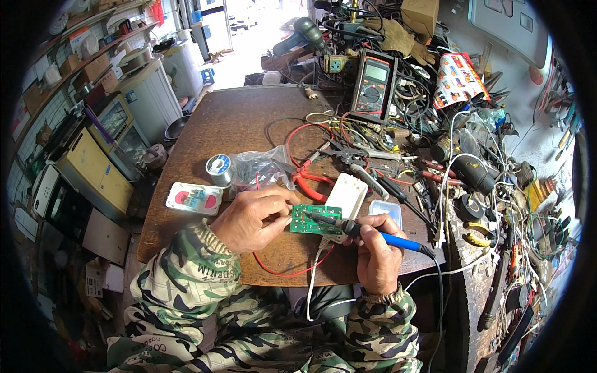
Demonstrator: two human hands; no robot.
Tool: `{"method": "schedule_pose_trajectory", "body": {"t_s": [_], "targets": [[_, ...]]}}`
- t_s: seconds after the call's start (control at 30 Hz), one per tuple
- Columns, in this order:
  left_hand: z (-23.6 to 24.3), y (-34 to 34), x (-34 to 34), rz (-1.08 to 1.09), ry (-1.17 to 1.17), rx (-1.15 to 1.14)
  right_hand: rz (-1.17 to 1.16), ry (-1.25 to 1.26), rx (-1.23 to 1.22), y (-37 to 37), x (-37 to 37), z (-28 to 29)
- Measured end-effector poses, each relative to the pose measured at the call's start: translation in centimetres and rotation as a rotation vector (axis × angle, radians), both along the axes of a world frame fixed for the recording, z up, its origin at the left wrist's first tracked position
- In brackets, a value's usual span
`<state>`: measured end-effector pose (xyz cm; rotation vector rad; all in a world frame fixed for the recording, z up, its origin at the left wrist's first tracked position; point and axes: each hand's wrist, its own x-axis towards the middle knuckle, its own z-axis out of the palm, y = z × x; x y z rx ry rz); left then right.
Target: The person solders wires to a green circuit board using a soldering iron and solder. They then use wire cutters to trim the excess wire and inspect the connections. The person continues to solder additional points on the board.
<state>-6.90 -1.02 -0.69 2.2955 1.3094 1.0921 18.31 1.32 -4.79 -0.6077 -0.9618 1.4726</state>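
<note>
My right hand (378, 258) grips the blue handle of a soldering iron (398, 241), pen-like. Its dark shaft points left, with the tip over a green circuit board (317, 227) that lies solder side up. At the board's left edge the fingers of my left hand (261, 216) are pinched together; what they hold is hidden. A thin red wire (283, 274) loops below the board and runs up beside my left hand. Behind the board lies a white plastic casing (346, 196). A white cable (311, 292) hangs from near the board over the table edge.
A solder spool (219, 168), a clear plastic bag (261, 165) and a white tray with a red pad (194, 199) lie at the left. Red-handled pliers (309, 181) are behind the casing. A multimeter (374, 87) stands at the back; tangled wires and tools crowd the right.
</note>
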Motion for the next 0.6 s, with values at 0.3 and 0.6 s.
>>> {"method": "schedule_pose_trajectory", "body": {"t_s": [0.3,0.6], "targets": [[-0.32,-0.07,0.26,0.069,-0.232,-0.229,-0.009,-0.029,0.006,-0.03,-0.13,0.16],[-0.24,-0.03,0.36,0.053,-0.24,-0.217,-0.003,0.093,-0.091,0.01,0.08,0.49]]}}
